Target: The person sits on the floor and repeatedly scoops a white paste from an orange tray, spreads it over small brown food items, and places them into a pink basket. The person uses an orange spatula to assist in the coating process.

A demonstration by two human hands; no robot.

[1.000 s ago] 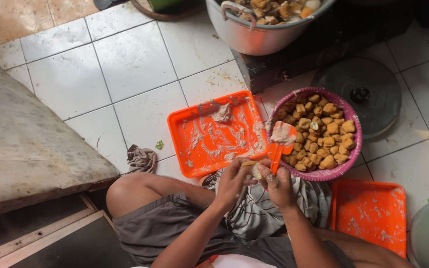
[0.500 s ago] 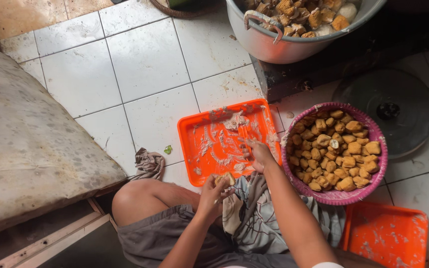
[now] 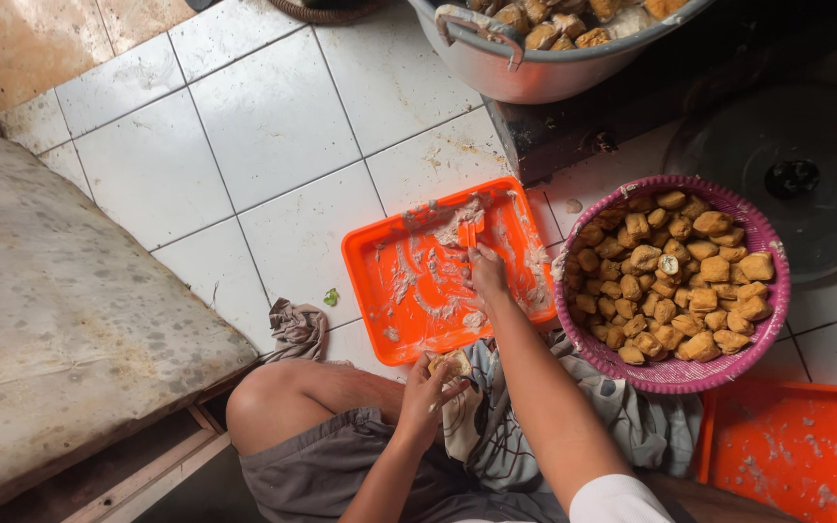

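Soft, even daylight, fairly bright, no hard glare; the white floor tiles (image 3: 273,126) reflect it flatly and shadows are weak, just a dim band under the grey slab (image 3: 60,320) at lower left and a dark patch around the black lid (image 3: 796,174) at upper right. Focus is decent across the middle, the orange tray (image 3: 409,291) smears and the fried pieces in the pink basket (image 3: 675,373) read clearly. The right hand (image 3: 486,273) looks slightly soft, possibly motion blur, and lines bend mildly toward the frame edges.
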